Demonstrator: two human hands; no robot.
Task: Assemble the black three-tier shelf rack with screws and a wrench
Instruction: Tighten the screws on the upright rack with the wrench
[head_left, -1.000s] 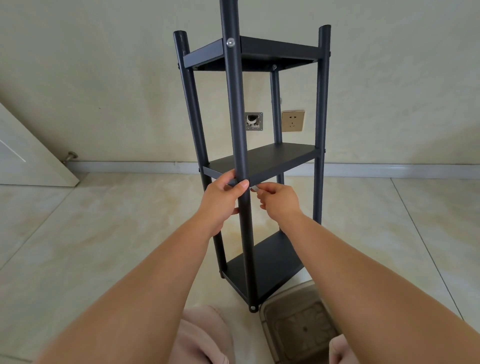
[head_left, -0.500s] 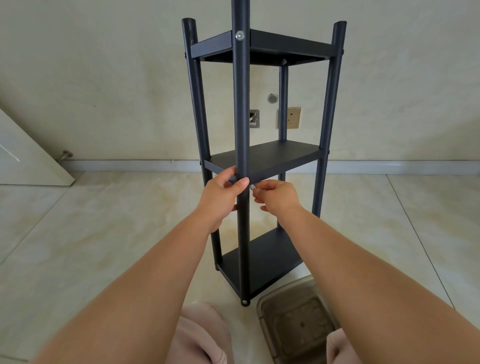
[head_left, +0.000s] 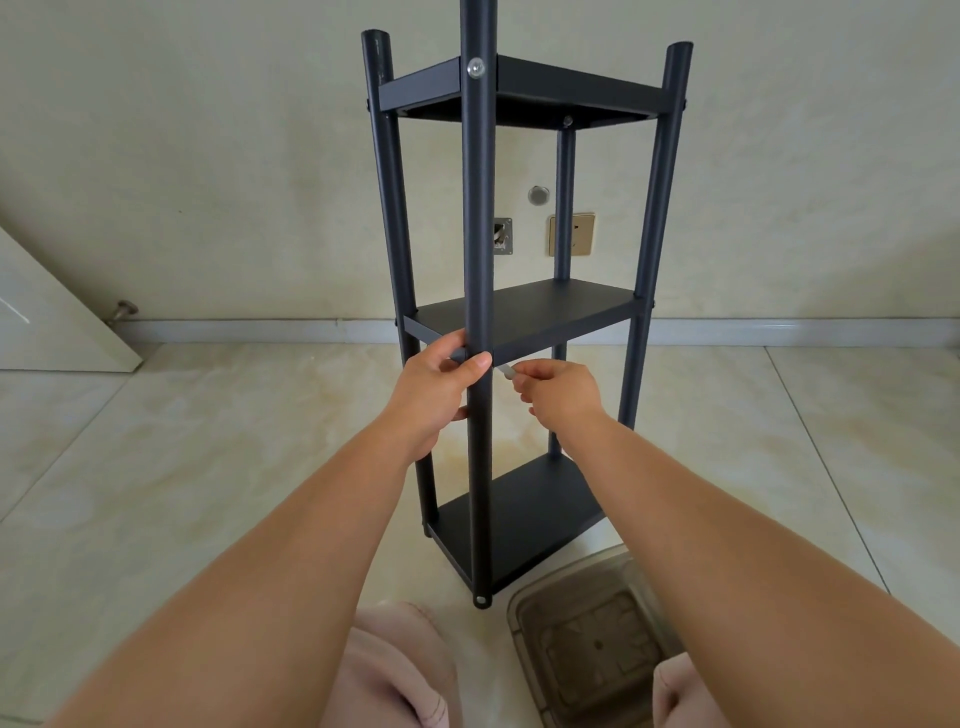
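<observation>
rack (head_left: 524, 317) stands on the floor | my left hand (head_left: 441, 387) grips its front pole to keep it still | my right hand (head_left: 558, 387) pinches a small wrench (head_left: 506, 371) beside that pole, at the middle shelf, to tighten a screw there

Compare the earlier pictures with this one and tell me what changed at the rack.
Very little. The view shifted slightly, so the rack sits a bit further right and a round wall fitting now shows behind it. The left hand still grips the front post at the middle shelf. The right hand still pinches a small silvery tool beside that post.
</observation>
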